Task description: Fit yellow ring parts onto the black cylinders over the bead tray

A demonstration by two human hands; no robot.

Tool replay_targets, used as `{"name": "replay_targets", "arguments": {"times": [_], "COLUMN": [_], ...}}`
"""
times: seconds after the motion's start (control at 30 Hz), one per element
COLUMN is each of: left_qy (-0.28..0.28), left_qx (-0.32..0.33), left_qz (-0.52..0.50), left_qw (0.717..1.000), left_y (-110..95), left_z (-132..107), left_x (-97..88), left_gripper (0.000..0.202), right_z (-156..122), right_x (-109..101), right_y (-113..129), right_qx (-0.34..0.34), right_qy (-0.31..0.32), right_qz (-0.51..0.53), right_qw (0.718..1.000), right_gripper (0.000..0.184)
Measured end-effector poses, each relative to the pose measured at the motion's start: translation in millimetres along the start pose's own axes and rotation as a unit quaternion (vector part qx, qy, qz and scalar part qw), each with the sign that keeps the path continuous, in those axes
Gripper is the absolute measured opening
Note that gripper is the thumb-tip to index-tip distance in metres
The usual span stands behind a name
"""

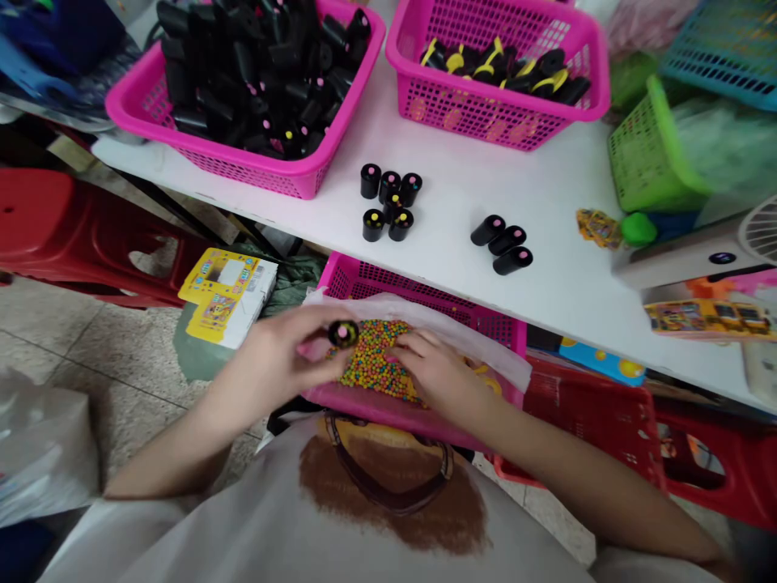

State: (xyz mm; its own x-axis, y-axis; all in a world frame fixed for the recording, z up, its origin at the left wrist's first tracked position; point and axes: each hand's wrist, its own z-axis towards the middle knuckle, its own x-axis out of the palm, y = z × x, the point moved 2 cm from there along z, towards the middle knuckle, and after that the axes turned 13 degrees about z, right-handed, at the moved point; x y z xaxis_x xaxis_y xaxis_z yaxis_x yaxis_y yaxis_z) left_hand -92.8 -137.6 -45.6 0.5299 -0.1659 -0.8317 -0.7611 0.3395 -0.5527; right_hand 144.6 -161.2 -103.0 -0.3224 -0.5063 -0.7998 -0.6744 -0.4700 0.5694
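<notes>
My left hand is closed around a small black plastic cylinder with a pink peg in its middle, its open end tipped up toward me. Bits of yellow show inside its rim. Under both hands lies a heap of small multicoloured balls on a plastic sheet in a pink basket at my lap. My right hand reaches into the right side of the heap with its fingertips drawn together. Whatever those fingertips pinch is hidden.
Several black cylinders stand on the white table, with three more lying to their right. Behind are a pink basket of black cylinders and another with black-and-yellow parts. A white fan is at right; red stools flank the table.
</notes>
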Motion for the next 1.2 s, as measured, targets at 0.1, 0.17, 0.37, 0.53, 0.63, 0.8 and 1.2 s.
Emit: {"name": "replay_targets", "arguments": {"times": [0.1, 0.17, 0.37, 0.53, 0.63, 0.8, 1.2], "left_qy": [-0.11, -0.142, -0.138, -0.204, -0.225, -0.035, -0.008], "left_qx": [-0.033, -0.051, -0.024, 0.029, 0.124, 0.189, 0.18], "left_qz": [0.024, 0.025, 0.016, 0.067, 0.137, 0.086, -0.003], "left_qw": [0.993, 0.988, 0.99, 0.976, 0.957, 0.978, 0.984], "left_y": [1.7, 8.1, 35.0, 18.4, -23.0, -81.1, -67.7], "left_z": [36.4, 66.8, 136.2, 133.4, 125.8, 179.2, 139.1], "left_x": [-15.1, -9.3, 28.9, 35.4, 40.5, 80.2, 43.3], "left_gripper": [0.04, 0.055, 0.077, 0.081, 0.062, 0.063, 0.035], "right_z": [11.1, 19.7, 43.1, 59.7, 66.3, 71.5, 45.2], "right_x": [12.9, 21.6, 41.9, 50.1, 52.9, 54.8, 31.8], "right_y": [-4.4, -3.9, 6.8, 13.4, 13.2, 8.2, -15.1], "right_qx": [0.046, 0.058, 0.066, 0.051, 0.034, 0.0, -0.001], "right_qy": [0.09, 0.095, 0.117, 0.119, 0.121, 0.128, 0.1], "right_qz": [-0.051, -0.062, -0.057, -0.017, 0.015, 0.061, 0.195], "right_qw": [0.994, 0.992, 0.989, 0.991, 0.992, 0.99, 0.976], "right_gripper": [0.037, 0.037, 0.034, 0.029, 0.025, 0.025, 0.033]}}
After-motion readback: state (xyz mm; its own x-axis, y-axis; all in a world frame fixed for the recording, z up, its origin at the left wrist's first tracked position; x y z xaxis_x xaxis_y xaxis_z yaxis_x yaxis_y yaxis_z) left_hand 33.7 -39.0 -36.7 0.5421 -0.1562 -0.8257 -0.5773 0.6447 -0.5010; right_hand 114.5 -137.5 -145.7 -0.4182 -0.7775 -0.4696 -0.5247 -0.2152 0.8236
